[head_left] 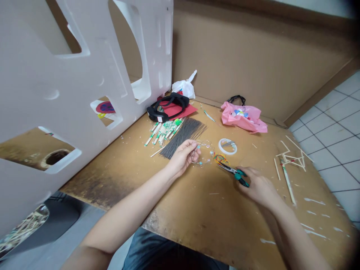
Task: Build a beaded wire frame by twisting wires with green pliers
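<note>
Left hand (187, 155) pinches the beaded loop (200, 163) by its left side, above the table (180, 202); right hand (257, 185) grips the pliers (236, 173) by the handles. Loop lies left of the plier tips, near but apart, left fingers closest; pliers' long axis slants forward-left, tips by coloured bands (222, 159).
</note>
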Available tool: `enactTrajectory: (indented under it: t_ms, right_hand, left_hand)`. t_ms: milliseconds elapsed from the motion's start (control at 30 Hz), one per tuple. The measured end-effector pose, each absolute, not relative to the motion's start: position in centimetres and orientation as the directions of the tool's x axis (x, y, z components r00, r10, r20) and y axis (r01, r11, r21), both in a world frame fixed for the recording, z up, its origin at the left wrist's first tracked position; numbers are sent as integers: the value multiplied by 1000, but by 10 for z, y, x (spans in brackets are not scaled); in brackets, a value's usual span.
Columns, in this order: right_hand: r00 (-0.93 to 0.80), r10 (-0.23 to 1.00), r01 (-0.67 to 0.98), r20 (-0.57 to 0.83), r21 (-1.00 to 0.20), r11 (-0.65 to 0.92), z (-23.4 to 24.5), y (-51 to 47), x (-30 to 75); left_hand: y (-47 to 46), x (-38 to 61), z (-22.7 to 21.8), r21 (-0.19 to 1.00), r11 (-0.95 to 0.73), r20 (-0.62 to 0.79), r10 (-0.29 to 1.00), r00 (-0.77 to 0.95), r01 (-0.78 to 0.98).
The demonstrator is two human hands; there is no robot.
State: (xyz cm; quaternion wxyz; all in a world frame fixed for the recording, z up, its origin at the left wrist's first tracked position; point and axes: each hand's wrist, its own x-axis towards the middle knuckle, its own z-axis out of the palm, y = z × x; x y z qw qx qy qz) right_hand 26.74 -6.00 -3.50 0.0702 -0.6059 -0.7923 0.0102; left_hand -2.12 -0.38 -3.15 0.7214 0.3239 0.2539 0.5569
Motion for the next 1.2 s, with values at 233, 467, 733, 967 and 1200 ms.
enactTrajectory:
  t_ms: [233,467,733,967,1200]
  right_hand:
    - [-328,890,923,317,-94,373,-81,-81,298]
    - [-43,918,769,394,-574,283,-49,-77,254]
    - [-225,962,62,-156,-987,-145,-14,-59,180]
    - [-211,956,-68,-201,-973,-220,-29,-53,195]
    - [-243,948,-116,-206,-964,-239,-31,-49,196]
  left_hand:
    - [-13,-18,-26,679,316,-42,918,395,-663]
    - [-19,-15,-26,674,368,-43,886,463,-641]
    - [-22,-13,-26,633,392,-51,882,469,-668]
    - [-17,-12,-36,896,165,-40,954,297,-412]
    - [-16,-19,-30,966,-257,258,956,140,-22]
